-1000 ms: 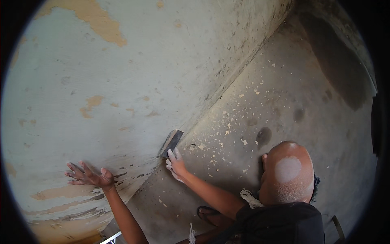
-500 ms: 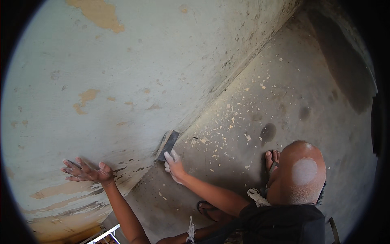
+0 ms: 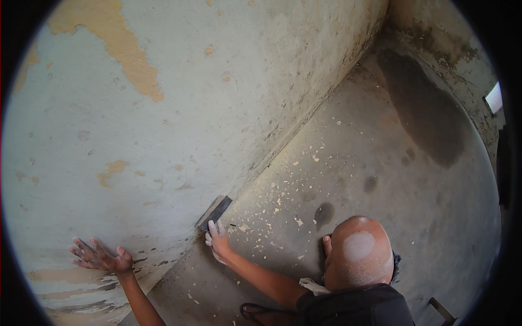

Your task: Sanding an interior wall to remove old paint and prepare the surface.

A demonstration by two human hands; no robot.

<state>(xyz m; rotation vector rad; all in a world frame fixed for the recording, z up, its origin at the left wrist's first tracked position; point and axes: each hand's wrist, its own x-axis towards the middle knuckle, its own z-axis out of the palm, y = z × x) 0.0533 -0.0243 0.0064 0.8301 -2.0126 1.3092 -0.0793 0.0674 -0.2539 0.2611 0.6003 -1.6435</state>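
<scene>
My right hand (image 3: 217,239), dusted white, is closed on the near end of a sanding block (image 3: 215,212), a flat rectangle with a dark grey face and a tan side. The block rests against the foot of the pale green wall (image 3: 179,114), close to where it meets the floor. At the left, my left hand (image 3: 103,258) is spread at the wall surface, fingers apart and holding nothing. Dark streaks and tan bare patches mark the wall beside it. The right hand's grip is partly hidden behind its own fingers.
Pale paint flakes (image 3: 277,209) are strewn over the grey concrete floor (image 3: 353,146) along the wall. A large dark stain (image 3: 424,108) spreads near the far corner. My bent knee (image 3: 361,252) with a whitish dust patch and a sandalled foot (image 3: 255,312) are at lower right.
The view has shifted, showing more of the far corner. The sanding block has slid along the wall's foot, away from me, and lies more slanted. My left hand stays spread at the wall.
</scene>
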